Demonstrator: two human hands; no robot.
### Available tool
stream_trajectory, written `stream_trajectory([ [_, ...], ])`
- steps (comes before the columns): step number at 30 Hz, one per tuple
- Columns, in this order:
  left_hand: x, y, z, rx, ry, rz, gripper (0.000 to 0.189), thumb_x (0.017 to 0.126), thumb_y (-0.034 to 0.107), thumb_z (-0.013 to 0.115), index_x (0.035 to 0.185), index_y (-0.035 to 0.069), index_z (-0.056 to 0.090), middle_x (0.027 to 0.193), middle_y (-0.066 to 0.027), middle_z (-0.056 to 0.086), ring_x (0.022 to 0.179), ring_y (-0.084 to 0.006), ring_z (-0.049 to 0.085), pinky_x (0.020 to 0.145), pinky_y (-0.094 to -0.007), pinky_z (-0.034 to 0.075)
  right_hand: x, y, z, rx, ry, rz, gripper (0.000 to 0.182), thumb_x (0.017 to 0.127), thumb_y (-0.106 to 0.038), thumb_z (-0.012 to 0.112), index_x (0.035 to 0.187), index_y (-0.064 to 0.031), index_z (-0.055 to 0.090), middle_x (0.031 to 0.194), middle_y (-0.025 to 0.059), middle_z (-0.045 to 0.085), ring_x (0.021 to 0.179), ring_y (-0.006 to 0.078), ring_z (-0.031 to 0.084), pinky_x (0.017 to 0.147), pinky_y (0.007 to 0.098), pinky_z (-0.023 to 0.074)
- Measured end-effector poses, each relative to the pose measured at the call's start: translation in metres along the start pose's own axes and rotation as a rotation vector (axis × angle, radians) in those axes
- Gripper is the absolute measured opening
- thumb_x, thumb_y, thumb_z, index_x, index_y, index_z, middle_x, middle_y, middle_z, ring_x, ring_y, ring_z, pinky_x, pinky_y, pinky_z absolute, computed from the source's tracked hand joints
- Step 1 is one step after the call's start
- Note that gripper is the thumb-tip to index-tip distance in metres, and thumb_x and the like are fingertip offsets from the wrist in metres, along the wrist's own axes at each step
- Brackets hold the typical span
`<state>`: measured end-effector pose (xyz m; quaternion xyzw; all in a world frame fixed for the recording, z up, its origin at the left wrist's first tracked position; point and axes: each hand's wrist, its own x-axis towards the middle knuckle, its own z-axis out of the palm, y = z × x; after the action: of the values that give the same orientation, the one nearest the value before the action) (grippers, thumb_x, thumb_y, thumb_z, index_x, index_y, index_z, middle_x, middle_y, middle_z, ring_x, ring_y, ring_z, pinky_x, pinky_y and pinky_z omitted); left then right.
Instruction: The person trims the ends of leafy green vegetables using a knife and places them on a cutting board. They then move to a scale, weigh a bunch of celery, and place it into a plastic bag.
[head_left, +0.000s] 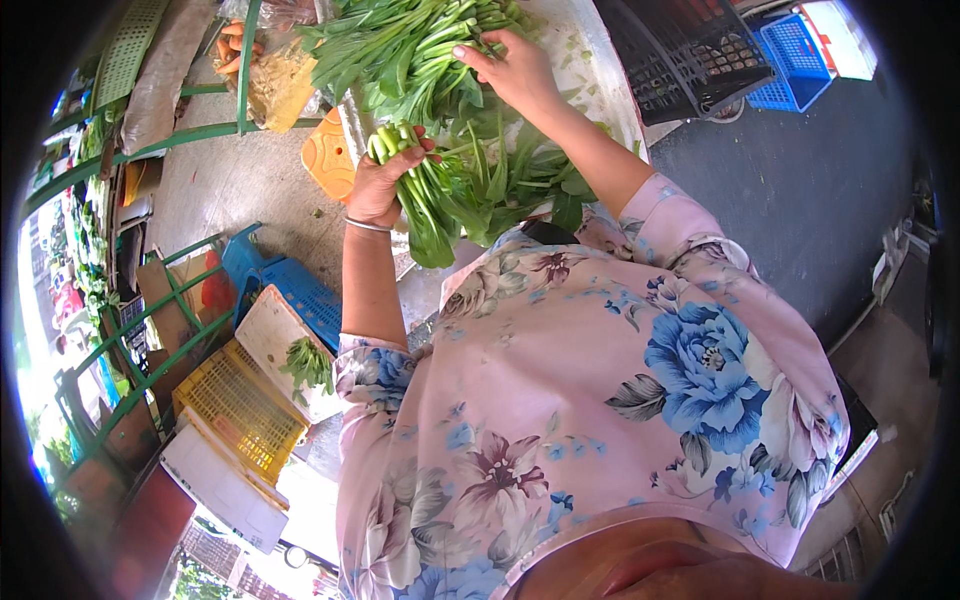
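Observation:
My left hand (382, 180) grips a bunch of leafy greens (431, 217) by the stems, the leaves hanging down toward my shirt. A bracelet is on that wrist. Farther out, my right hand (504, 64) touches the stems of a large pile of leafy greens (420, 56), thumb and fingers apart; whether a stem is pinched between them I cannot tell. More loose leaves (525, 172) lie between my forearms on the pale work surface (600, 82).
Black crates (682, 60) and a blue basket (791, 64) stand at upper right. An orange stool (328, 154) is by the surface. Carrots (232, 46), a green metal frame (187, 139), a blue crate (300, 296), a yellow crate (240, 409) and a foam box (281, 337) are at left.

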<state>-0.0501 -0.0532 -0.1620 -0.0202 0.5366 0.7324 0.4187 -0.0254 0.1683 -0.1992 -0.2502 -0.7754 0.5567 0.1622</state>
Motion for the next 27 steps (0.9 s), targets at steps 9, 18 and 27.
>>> stream_trajectory([
  [9, -0.003, -0.004, 0.012, 0.365, 0.011, 0.178, 0.028, 0.070, 0.003, 0.070, 0.096, -0.003, 0.060, 0.085, -0.0075, 0.064, 0.074, -0.0155, 0.061, 0.071, -0.0287, 0.051, -0.004, 0.003, -0.003, 0.231, -0.152, 0.140, 0.030, 0.074, -0.031, 0.070, 0.081, -0.0024, 0.062, 0.060, 0.0024, 0.060, 0.046, 0.0066, 0.053, 0.043, 0.0200, 0.0418],
  [18, -0.012, 0.027, 0.066, 1.323, -0.171, 0.778, 0.034, 0.056, 0.002, 0.070, 0.089, 0.003, 0.064, 0.132, -0.0148, 0.040, 0.116, -0.0274, 0.045, 0.093, -0.0325, 0.039, -0.058, 0.003, -0.033, 0.075, -0.079, -0.230, 0.029, 0.068, -0.022, 0.074, 0.089, -0.0044, 0.066, 0.068, 0.0045, 0.063, 0.063, 0.0084, 0.061, 0.059, 0.0236, 0.0477],
  [27, 0.000, 0.009, 0.065, 1.187, -0.404, 0.521, 0.038, 0.054, 0.007, 0.070, 0.092, 0.008, 0.064, 0.119, -0.0145, 0.048, 0.104, -0.0325, 0.052, 0.089, -0.0349, 0.044, -0.078, -0.027, -0.055, 0.003, -0.201, -0.348, 0.027, 0.069, -0.015, 0.074, 0.091, -0.0028, 0.065, 0.077, 0.0044, 0.064, 0.064, 0.0057, 0.055, 0.056, 0.0218, 0.0442],
])
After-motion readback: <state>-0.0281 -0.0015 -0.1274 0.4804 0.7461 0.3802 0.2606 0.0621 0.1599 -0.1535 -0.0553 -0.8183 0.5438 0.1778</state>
